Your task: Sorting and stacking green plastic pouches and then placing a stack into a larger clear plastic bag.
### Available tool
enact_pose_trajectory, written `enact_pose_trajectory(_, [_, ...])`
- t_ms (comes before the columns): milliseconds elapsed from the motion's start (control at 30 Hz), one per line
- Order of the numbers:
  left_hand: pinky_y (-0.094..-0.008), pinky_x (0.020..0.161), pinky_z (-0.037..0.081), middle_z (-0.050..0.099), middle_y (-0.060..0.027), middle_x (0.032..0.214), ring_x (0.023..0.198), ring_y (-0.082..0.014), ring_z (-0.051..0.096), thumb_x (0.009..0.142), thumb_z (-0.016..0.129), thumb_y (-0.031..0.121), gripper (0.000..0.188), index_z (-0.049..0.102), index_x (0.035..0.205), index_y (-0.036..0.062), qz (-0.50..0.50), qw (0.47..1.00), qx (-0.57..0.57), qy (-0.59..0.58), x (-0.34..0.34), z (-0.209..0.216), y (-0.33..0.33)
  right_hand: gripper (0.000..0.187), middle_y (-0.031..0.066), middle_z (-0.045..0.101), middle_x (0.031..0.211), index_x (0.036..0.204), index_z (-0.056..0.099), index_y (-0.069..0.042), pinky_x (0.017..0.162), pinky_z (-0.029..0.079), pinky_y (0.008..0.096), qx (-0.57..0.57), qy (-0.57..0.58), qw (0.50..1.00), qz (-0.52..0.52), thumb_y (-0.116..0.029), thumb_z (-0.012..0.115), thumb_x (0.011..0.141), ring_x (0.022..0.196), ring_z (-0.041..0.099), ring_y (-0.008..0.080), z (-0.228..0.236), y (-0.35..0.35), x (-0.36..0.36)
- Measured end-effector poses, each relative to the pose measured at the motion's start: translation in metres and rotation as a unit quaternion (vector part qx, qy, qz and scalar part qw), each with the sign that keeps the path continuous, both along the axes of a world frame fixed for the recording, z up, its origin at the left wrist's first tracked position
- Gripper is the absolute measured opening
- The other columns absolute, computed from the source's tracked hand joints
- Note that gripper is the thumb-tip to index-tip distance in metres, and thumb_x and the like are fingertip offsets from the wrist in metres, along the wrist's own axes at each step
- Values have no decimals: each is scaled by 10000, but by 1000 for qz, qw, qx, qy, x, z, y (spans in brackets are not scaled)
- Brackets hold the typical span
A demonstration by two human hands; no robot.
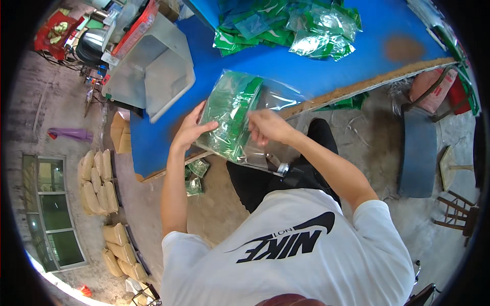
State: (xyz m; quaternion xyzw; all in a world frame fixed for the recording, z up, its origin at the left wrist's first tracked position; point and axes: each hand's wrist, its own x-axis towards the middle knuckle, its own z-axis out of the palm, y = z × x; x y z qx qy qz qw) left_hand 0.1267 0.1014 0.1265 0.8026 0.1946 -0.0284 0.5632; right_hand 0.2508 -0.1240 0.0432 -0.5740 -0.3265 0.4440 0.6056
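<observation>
A large clear plastic bag (286, 97) lies at the near edge of the blue table, tilted over my lap. Green packets (232, 109) fill its left part in a stack, while the film on the right is loose. My left hand (191, 128) grips the bag's left side, thumb pressed on top and the other fingers mostly hidden. Over the loose film beside the packets, my right hand (269, 126) is closed with curled fingers, apparently pinching the plastic. Its fingertips are partly hidden. Below it, a small shiny metal object (280, 167) shows near my lap.
On the blue table (326, 76), a pile of green packets (291, 28) lies at the back. A translucent plastic bin (153, 66) stands at the left. More packets (196, 176) lie below the table. A blue bench (417, 153) and wooden stool (457, 217) are at the right.
</observation>
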Motion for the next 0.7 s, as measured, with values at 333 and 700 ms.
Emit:
enact_pose_trajectory(333, [-530,1198,199,247,-217,1620,1480,-421,257,865,724,461,908,277,1575,112,-91,876,471,-45,33,19,-16,248,17,630,768,1005,624,-30,597,488,257,35,-1,997,64,-276,591,1017,671,613,104,5,-47,-21])
enact_pose_trajectory(700, [-616,1198,51,217,-166,1641,1507,-415,165,847,649,596,926,315,1561,110,-104,787,606,-45,24,-31,-87,978,328,297,1530,1525,370,-181,1109,299,606,-218,-498,687,-482,-725,675,772,1417,287,494,19,-68,307])
